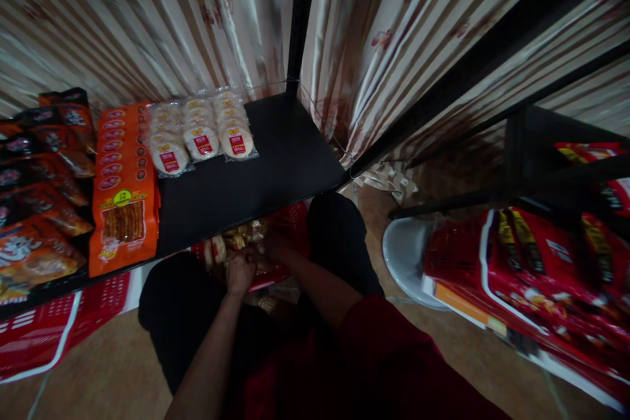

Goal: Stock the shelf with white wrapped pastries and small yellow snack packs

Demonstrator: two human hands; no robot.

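Between my knees, partly under the black shelf, is a red plastic basket holding several clear-wrapped packets of pale round crackers. My left hand reaches over its near side with the fingers curled in among the packets. What those fingers hold is too dark to make out. My right hand is beside it, deeper in the basket, with its fingers lost in shadow. On the shelf above, three rows of similar wrapped round crackers lie overlapping.
The black shelf also bears orange flat packets and orange-black bags. A dark upright post stands before striped curtains. To the right are a white stool and a red basket of red bags.
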